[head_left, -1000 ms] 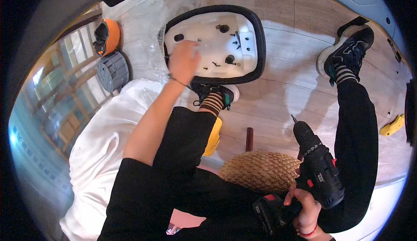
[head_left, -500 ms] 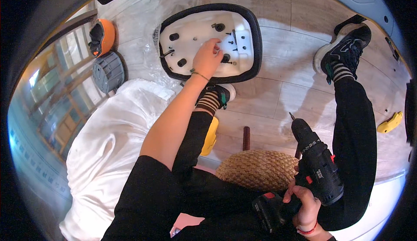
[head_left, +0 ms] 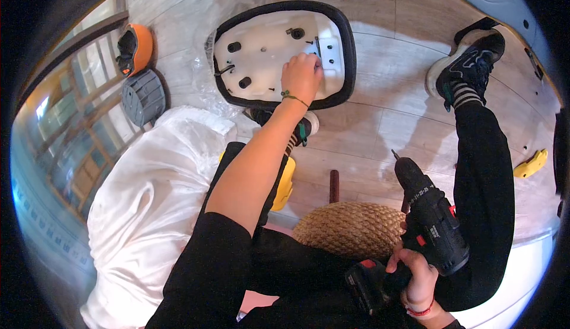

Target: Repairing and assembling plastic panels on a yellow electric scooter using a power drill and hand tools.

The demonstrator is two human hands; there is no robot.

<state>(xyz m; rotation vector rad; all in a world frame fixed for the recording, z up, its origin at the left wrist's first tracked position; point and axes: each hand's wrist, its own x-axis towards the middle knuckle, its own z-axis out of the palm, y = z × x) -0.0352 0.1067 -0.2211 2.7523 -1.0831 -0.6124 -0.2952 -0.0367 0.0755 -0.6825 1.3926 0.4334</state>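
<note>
My left hand (head_left: 301, 75) reaches over the right half of an oval cushion-like panel (head_left: 246, 38), which has a white inner face and a black padded rim. Its fingers are drawn together at the small screws there, and their tips are partly hidden. A few dark screws (head_left: 309, 43) lie beside a thin rod and a white plate (head_left: 331, 56) in the panel. At the lower right, my right hand (head_left: 418, 272) is closed around the grip of a black cordless drill (head_left: 432, 216). The drill's bit points up and away from me.
A bulky white cloth bundle (head_left: 148, 210) lies to the left. Beyond it are a grey round part (head_left: 143, 97) and an orange-and-black part (head_left: 140, 50). A woven stool seat (head_left: 350, 228) stands between my legs. Yellow parts (head_left: 531, 164) lie on the wood-look floor, and clear plastic film (head_left: 202, 80) by the panel.
My left hand has moved to the right across the panel, its fingers now gathered over the screws near the white plate. The right hand keeps the drill nearly in place.
</note>
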